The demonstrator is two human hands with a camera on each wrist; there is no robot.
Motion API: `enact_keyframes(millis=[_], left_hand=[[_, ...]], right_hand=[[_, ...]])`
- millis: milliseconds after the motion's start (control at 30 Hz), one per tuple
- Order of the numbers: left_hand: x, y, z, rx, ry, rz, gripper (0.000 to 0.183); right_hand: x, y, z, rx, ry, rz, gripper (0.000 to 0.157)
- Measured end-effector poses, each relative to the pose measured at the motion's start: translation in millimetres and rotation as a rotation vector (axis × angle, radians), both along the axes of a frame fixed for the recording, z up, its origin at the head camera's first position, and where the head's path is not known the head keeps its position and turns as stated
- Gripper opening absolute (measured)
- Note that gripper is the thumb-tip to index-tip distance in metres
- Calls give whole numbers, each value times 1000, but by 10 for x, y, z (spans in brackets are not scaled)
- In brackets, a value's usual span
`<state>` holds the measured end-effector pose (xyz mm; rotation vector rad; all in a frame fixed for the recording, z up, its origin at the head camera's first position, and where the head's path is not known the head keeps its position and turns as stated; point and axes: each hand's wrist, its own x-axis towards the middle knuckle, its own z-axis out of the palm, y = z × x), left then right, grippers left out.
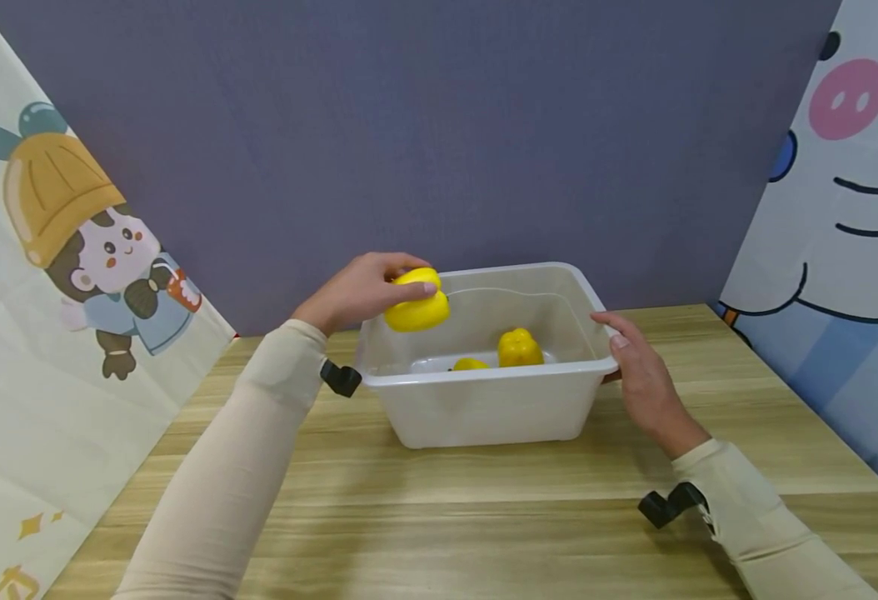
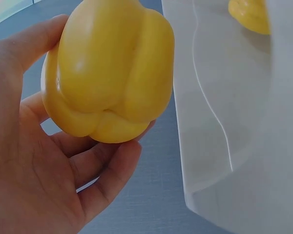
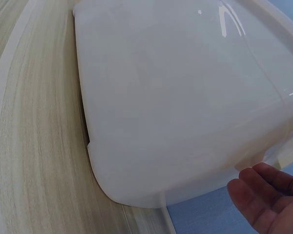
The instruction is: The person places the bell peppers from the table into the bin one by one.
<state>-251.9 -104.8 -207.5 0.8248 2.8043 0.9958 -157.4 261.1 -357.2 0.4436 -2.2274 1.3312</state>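
My left hand (image 1: 356, 290) grips a yellow bell pepper (image 1: 418, 313) above the left rim of a white plastic tub (image 1: 484, 410). In the left wrist view the thumb and fingers wrap round this pepper (image 2: 112, 68), its lobed end showing, beside the tub wall (image 2: 205, 146). At the tub's right end, my right hand (image 1: 649, 379) holds the rim, thumb on top and other fingers below. Fingertips (image 3: 246, 192) show by the tub's outer side in the right wrist view. Inside the tub lie a yellow bell pepper (image 1: 520, 348) and another yellow piece (image 1: 471, 364), mostly hidden by the front rim.
The tub stands on a wood-grain table (image 1: 439, 517), close to a grey-blue panel (image 1: 439, 133) at the back. Printed cartoon sheets flank it: a child figure (image 1: 124, 250) on the left, a pink-nosed figure (image 1: 847, 100) on the right.
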Motion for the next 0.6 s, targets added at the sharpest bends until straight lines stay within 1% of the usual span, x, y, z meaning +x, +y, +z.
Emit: enact_keyframes(millis=[167, 333, 600], left_hand=[[-1, 33, 27, -17, -2, 5, 50], [-3, 54, 47, -38, 15, -4, 49], [-20, 79, 51, -39, -11, -20, 52]], right_hand=[[4, 2, 0, 5, 3, -2, 45], [14, -1, 7, 1, 3, 2, 45], [23, -9, 22, 7, -3, -4, 45]])
